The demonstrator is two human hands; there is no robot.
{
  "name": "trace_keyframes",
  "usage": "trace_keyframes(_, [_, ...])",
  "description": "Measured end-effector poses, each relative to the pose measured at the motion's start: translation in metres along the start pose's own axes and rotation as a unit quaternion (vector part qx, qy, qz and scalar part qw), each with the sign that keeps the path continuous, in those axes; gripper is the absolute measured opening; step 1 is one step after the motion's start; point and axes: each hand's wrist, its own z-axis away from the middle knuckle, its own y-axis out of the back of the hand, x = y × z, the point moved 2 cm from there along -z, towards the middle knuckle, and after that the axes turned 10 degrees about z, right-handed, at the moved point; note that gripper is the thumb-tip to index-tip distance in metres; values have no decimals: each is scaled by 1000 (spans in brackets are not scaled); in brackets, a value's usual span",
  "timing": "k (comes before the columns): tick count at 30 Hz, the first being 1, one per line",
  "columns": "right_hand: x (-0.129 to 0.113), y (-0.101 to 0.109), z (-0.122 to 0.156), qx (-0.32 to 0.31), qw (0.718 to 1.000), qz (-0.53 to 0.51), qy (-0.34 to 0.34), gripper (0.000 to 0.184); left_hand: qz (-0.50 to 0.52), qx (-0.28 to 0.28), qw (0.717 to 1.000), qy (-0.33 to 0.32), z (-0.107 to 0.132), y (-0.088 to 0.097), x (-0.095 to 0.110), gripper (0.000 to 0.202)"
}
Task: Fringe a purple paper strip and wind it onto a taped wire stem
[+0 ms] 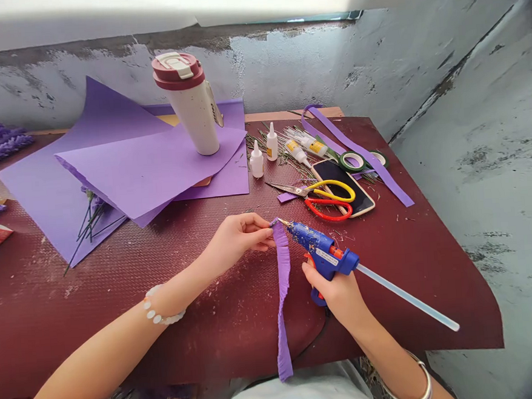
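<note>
- Head view, left hand (pixel 237 241): fingers (pixel 260 231) pinching the top of a crinkled purple paper strip (pixel 283 295), which hangs down past the bench (pixel 166 334) edge
- Right hand (pixel 336 298): fingers (pixel 315 275) clenched around the handle of a blue glue gun (pixel 311 236), nozzle tip at the strip's top end
- Glue stick (pixel 407 296) jutting from the gun's rear
- Farther along the bench: scissors (pixel 327 198) lying on a phone (pixel 342 185), purple sheets (pixel 149 165), and a cup (pixel 189 104) standing on them
</note>
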Motion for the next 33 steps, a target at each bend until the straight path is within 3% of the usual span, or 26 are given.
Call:
trace_keyframes(21, [-3,1,1,-42,998,32,21,23,7,8,1000,-4,0,-1,1,23])
trace_keyframes(33, [8,-1,-1,-12,998,35,41,20,17,17,1000,9,0,-1,2,21])
